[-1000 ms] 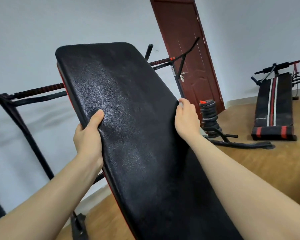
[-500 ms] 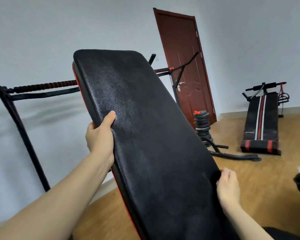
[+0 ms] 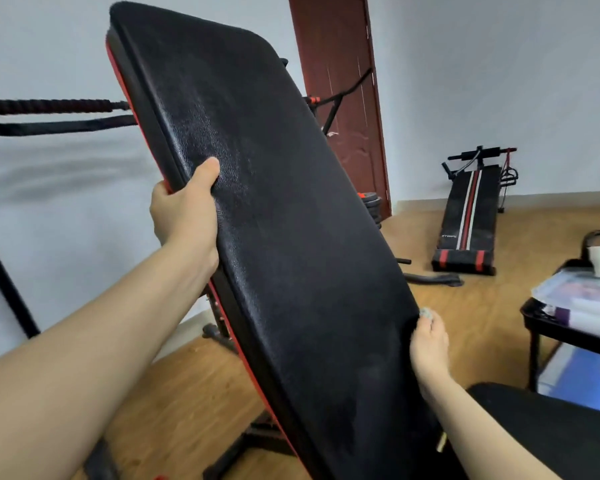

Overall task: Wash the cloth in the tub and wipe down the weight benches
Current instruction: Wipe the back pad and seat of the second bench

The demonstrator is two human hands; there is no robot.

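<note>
Even, soft daylight-like illumination; source not visible. Dull sheen on the textured black vinyl bench pad [image 3: 257, 209], strongest on its upper-left part. Faint blurred shadow bands on the pale grey wall [image 3: 66, 174] at left. Wide-angle bowing at frame edges; dark red wooden door [image 3: 340, 98] leaning. Slight softness throughout, foreground forearms blurred.

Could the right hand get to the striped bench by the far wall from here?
Probably not. The right hand rests on the edge of the tilted pad, while the striped bench lies well across the open floor. Nothing blocks the way, but the person would have to walk over.
</note>
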